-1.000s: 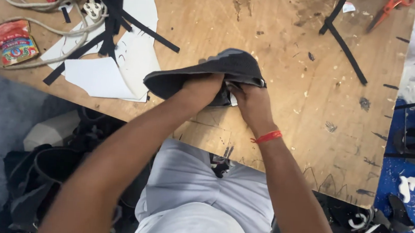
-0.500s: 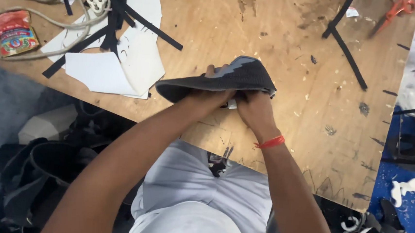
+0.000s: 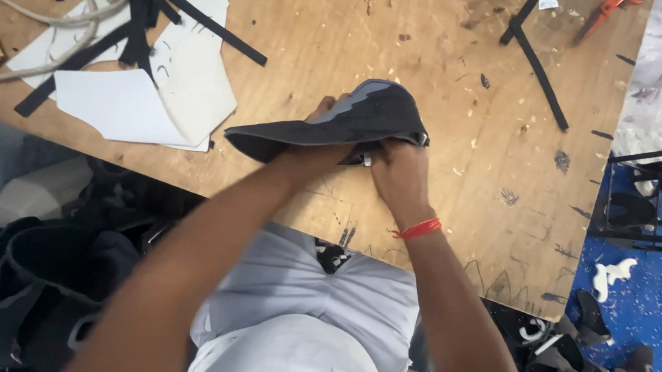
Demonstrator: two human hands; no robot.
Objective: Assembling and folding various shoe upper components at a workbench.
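While the left hand [image 3: 313, 158] seems tucked under the dark shoe upper [image 3: 343, 121] — grip unclear — the right hand [image 3: 401, 175] pinches its edge.

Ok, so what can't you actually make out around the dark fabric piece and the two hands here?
Head view only:
- Left hand: most of it lies under the dark fabric piece; only fingers peek past the far edge.
- Right hand: its fingers tuck under the fabric, so the grip is hidden.
- Small metallic object between the hands: too small to identify.
- Orange-handled tool: cut off by the top edge.
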